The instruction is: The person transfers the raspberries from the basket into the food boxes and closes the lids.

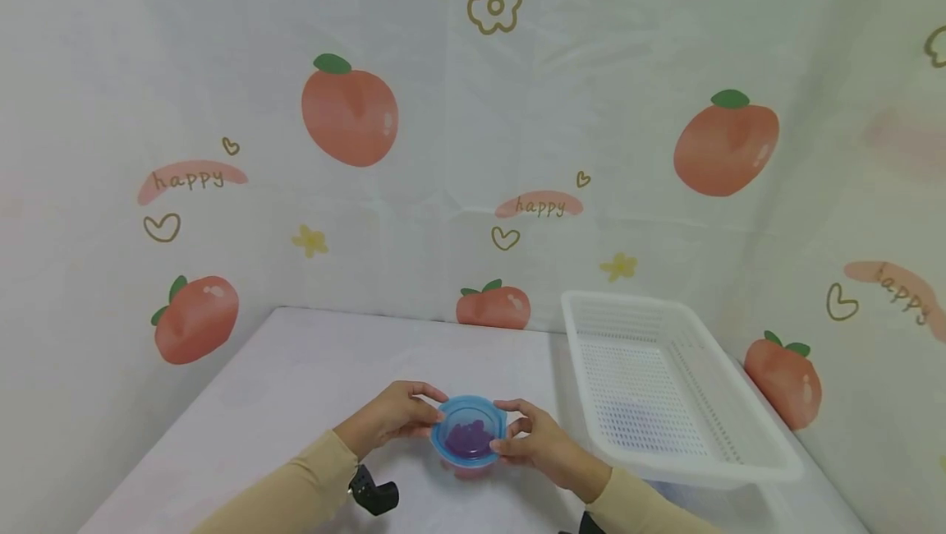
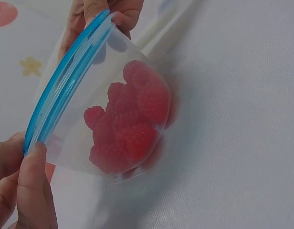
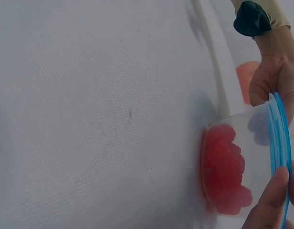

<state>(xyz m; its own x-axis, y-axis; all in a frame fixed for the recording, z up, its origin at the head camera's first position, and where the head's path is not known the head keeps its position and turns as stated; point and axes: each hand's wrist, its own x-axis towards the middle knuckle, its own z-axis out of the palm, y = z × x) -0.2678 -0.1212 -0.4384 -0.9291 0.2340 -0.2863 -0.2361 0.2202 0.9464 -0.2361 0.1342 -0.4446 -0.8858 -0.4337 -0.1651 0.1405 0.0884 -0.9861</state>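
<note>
A clear tub with a blue-rimmed lid on its top stands between the two hands. Red raspberries lie piled at the bottom, visible through its wall. My left hand pinches the lid's rim on the left side, thumb and fingers at the edge. On the opposite side, my right hand grips the rim between thumb and fingers. The tub's base is at or very near the white tabletop; whether it touches I cannot tell. Whether the lid is fully pressed down is also unclear.
A white perforated plastic basket stands to the right of the hands on the white table. A white backdrop printed with peaches hangs behind the table. Black wrist devices sit at the sleeves.
</note>
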